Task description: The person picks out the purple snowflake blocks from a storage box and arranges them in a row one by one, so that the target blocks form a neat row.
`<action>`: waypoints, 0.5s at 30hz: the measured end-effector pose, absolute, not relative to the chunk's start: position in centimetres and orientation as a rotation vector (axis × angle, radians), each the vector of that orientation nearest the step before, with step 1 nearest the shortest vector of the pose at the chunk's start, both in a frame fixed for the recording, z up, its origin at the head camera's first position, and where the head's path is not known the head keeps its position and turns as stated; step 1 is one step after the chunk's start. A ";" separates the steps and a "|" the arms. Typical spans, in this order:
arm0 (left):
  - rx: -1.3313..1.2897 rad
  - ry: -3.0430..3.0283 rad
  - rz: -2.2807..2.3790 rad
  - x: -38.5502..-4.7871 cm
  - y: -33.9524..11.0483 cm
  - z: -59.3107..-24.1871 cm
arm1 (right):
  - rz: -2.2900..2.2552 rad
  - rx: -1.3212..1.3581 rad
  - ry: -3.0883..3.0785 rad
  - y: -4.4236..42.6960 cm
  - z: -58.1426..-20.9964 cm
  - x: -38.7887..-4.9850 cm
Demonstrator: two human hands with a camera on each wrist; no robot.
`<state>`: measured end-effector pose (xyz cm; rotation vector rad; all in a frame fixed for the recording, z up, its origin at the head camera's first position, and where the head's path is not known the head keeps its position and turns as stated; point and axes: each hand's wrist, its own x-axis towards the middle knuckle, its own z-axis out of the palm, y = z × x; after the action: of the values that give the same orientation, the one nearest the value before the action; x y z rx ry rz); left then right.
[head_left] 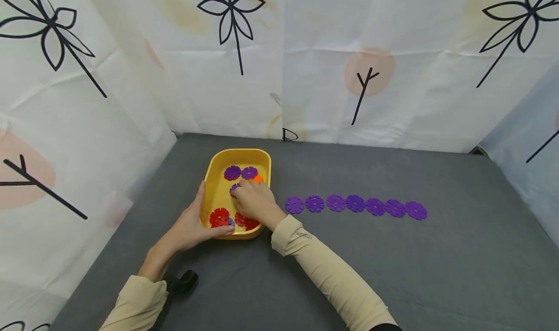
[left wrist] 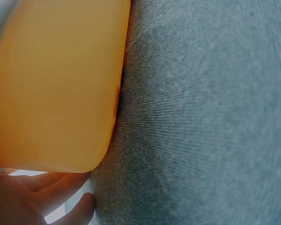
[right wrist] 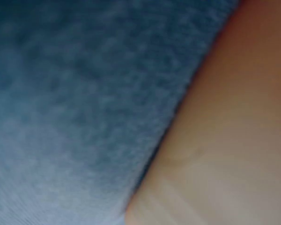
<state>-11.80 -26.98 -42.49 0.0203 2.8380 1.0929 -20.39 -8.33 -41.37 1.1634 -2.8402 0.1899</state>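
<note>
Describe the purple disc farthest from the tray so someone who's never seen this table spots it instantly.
On the grey table, find the yellow tray. To its right runs a row of seven purple flower-shaped discs. The last disc, at the right end, is the only one with no disc beyond it.

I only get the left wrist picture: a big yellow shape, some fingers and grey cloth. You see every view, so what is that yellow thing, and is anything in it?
Observer: The head view shows a yellow tray with flower-shaped pieces inside.
Operator: Ooh, pretty! Is the person working with just one hand?
Observer: No, the right hand reaches into the tray; I can't tell whether its fingers hold anything.
Operator: And is anything lying outside the tray?
Observer: Yes, seven purple pieces sit in a row to the right of the tray.
</note>
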 end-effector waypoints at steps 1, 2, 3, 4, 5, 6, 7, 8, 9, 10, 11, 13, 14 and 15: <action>0.023 2.840 1.090 -11.8 -26.9 -42.5 | 0.180 1.156 -2.845 -8.3 -41.4 -20.4; 0.024 2.841 1.090 -11.7 -26.9 -42.5 | 0.181 1.160 -2.853 -8.3 -41.5 -20.3; 0.024 2.840 1.089 -11.7 -26.9 -42.5 | 0.190 1.166 -2.860 -8.3 -41.5 -20.3; 0.019 2.838 1.091 -11.7 -26.8 -42.4 | 0.206 1.177 -2.863 -8.3 -41.5 -20.3; 0.017 2.838 1.090 -11.7 -26.8 -42.4 | 0.222 1.181 -2.867 -8.3 -41.5 -20.3; 0.014 2.836 1.092 -11.7 -26.8 -42.3 | 0.229 1.182 -2.869 -8.3 -41.5 -20.4; 0.012 2.835 1.093 -11.8 -26.8 -42.3 | 0.234 1.177 -2.866 -8.3 -41.5 -20.4; 0.014 2.837 1.095 -11.8 -26.8 -42.3 | 0.229 1.173 -2.866 -8.3 -41.5 -20.4; 0.014 2.839 1.095 -11.8 -26.8 -42.2 | 0.222 1.162 -2.864 -8.3 -41.5 -20.4; 0.015 2.840 1.095 -11.9 -26.8 -42.2 | 0.212 1.149 -2.864 -8.3 -41.6 -20.4; 0.018 2.843 1.094 -11.9 -26.7 -42.2 | 0.197 1.135 -2.862 -8.3 -41.6 -20.4; 0.019 2.847 1.091 -11.9 -26.7 -42.3 | 0.188 1.125 -2.860 -8.3 -41.6 -20.4; 0.017 2.849 1.088 -11.9 -26.7 -42.3 | 0.189 1.127 -2.862 -8.3 -41.6 -20.3; 0.011 2.847 1.086 -11.9 -26.7 -42.3 | 0.195 1.127 -2.862 -8.3 -41.6 -20.3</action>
<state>-11.94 -26.70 -42.31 0.0108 2.8470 1.0862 -20.34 -8.34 -41.63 1.1269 -2.8624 0.1946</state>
